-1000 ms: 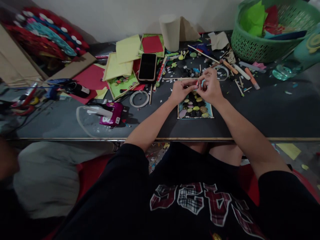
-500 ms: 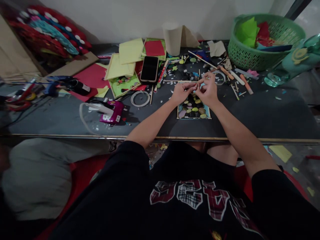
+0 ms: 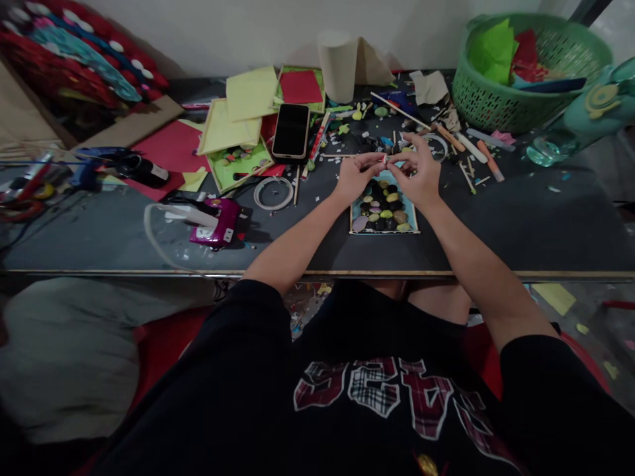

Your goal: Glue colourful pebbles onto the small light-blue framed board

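Observation:
Fingertips of my left hand (image 3: 353,177) and my right hand (image 3: 421,173) meet in a pinch over the far end of a small framed panel. Between them shows a tiny white and reddish piece (image 3: 385,160), too small to name. Under my hands, the panel's light blue backing (image 3: 407,206) lies flat on the table, edged with thin pale sticks. Black, yellow-green, brown and mauve pebbles (image 3: 386,214) cover much of its near part. My hands partly hide its far edge.
Left of my hands lie a phone (image 3: 291,131), a roll of clear tubing (image 3: 274,193) and a purple power adapter (image 3: 215,223). Pencil-like sticks and paper scraps litter the back. A green basket (image 3: 501,99) and a bottle (image 3: 578,122) stand right. Someone's leg (image 3: 69,357) is at left.
Both hands have shifted slightly away from me, uncovering more of the panel and its blue backing. The small white and reddish piece now shows between the fingertips. The view has shifted slightly.

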Motion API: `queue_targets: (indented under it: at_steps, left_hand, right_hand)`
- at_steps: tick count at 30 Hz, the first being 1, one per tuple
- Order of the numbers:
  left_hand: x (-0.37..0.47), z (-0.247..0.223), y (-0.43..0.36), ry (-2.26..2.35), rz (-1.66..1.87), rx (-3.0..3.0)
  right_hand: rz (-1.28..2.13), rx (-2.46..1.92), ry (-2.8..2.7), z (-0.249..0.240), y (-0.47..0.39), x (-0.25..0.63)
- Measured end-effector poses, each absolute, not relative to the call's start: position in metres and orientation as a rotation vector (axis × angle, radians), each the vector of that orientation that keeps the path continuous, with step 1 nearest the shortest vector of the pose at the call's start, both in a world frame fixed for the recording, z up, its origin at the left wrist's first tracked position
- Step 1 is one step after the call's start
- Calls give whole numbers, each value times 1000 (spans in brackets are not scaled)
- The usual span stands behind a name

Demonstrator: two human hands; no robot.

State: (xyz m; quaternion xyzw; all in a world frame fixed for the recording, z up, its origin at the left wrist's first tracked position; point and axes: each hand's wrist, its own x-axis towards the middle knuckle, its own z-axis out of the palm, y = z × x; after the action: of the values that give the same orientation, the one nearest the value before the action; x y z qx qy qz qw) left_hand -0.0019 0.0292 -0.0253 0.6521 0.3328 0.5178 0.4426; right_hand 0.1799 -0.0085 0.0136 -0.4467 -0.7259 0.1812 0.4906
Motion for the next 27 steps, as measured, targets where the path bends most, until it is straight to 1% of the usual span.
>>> queue_targets:
  at_steps: [9,15,19,27]
  left_hand:
    - [1,-21,24,812,1244,1687]
    - [1,-20,22,819,1251,1863]
    - [1,-19,22,871,1240,1940]
    - [1,-23,23,847,1227,1915]
  right_hand:
    - [424,-1023,-1928,8,-5,183]
    - [373,-1007,-1954,3,-3,179]
    - [457,-1008,-1884,-5,4,176]
    - [656,-956,-1780,-20,19,179]
